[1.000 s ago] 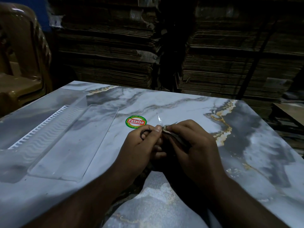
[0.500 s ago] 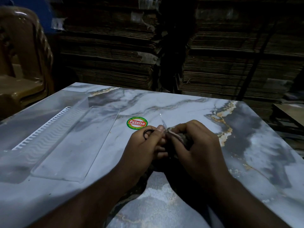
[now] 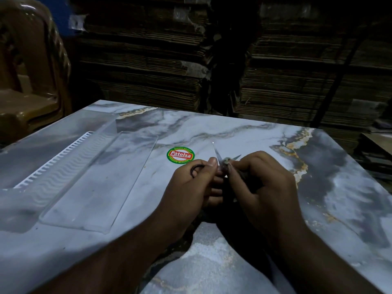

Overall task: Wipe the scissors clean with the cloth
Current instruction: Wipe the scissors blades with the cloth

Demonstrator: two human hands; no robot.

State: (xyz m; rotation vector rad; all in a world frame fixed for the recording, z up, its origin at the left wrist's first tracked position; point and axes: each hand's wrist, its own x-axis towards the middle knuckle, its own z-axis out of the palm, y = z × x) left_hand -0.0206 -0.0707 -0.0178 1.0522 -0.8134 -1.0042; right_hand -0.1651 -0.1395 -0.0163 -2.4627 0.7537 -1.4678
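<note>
Small scissors (image 3: 216, 154) with black handle rings are held over the marble table (image 3: 265, 134), blades spread and pointing away from me. My left hand (image 3: 193, 185) grips the handles; one black ring shows by its thumb. My right hand (image 3: 263, 185) pinches a small pale cloth (image 3: 226, 161) against the blades near the pivot. Most of the cloth and the second handle ring are hidden inside my hands.
A clear plastic sheet (image 3: 99, 187) and a white comb-edged strip (image 3: 53, 160) lie on the table's left side. A round green and red sticker (image 3: 180, 155) sits just beyond my left hand. A brown plastic chair (image 3: 27, 81) stands left; stacked cardboard (image 3: 297, 71) fills the background.
The cloth in my right hand has slid slightly along the blades, and a second blade tip now shows to the right. Both hands stay in the same spot.
</note>
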